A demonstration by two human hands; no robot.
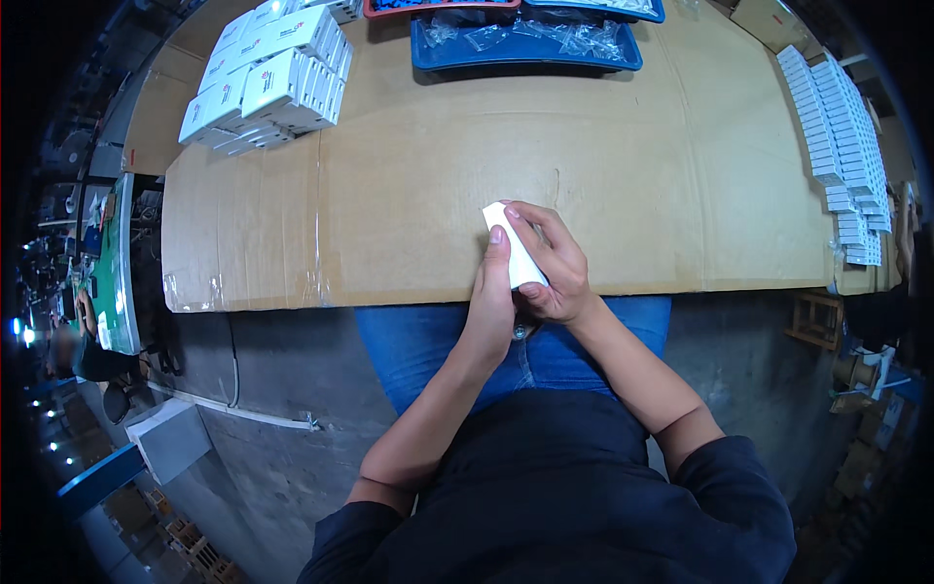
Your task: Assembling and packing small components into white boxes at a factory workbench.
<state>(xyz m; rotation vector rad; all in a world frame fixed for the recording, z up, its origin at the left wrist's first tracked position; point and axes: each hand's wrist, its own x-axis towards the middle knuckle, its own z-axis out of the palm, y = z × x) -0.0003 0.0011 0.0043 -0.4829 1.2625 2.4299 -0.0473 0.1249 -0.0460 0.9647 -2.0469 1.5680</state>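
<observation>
A small white box (518,249) is held between my two hands, tilted, just above the near edge of the cardboard-covered table (428,185). My left hand (494,284) grips it from the left, the thumb lying along its side. Around its right side and far end curl the fingers of my right hand (555,261), with the thumb near its lower end. My palms and fingers hide parts of the box, and its contents do not show.
White boxes (268,83) are stacked at the far left. Tall stacks of thin white boxes (837,146) line the right edge. At the back, a blue tray (525,68) holds clear plastic pieces, beside a red tray (443,10). Another person (97,355) sits at a green table farther left.
</observation>
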